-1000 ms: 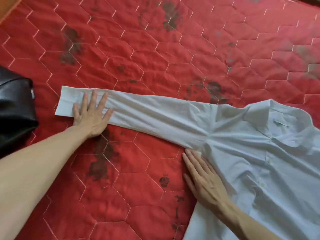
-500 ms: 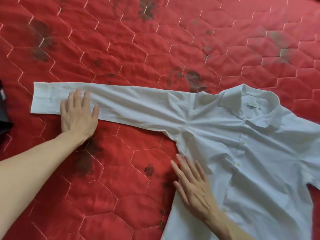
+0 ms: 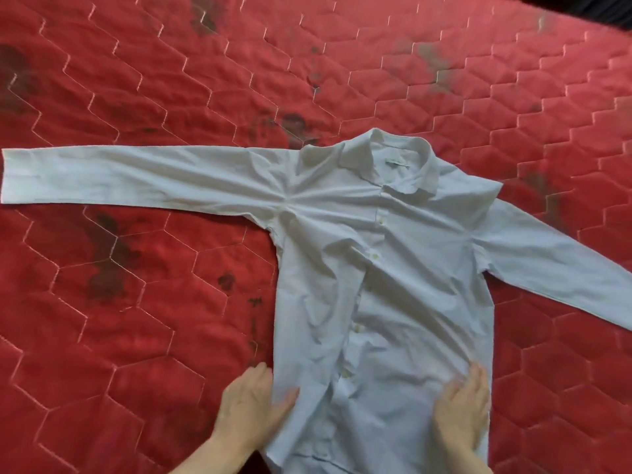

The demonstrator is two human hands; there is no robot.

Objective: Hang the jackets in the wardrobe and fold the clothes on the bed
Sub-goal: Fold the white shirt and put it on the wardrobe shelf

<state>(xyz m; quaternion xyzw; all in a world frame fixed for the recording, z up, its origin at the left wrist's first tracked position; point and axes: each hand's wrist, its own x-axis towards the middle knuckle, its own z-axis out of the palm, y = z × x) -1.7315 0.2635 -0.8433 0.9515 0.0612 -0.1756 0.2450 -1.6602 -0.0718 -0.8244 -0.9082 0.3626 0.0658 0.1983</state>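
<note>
A white long-sleeved shirt (image 3: 376, 268) lies face up on the red quilted bed cover (image 3: 154, 319), buttoned, collar toward the far side. Its left sleeve (image 3: 136, 176) stretches straight out to the left edge of the view. The other sleeve (image 3: 554, 265) angles down to the right. My left hand (image 3: 251, 408) rests at the lower left side edge of the shirt body, thumb on the fabric, fingers on the cover beside it. My right hand (image 3: 461, 412) lies flat on the lower right of the shirt body, blurred by motion.
The red cover with dark flower prints fills nearly the whole view. A dark strip (image 3: 605, 8) shows past the bed's far right corner.
Both hands have left the left sleeve and armpit and moved down to the lower body of the shirt. The view has swung right, so the black bag at the left is out of sight.
</note>
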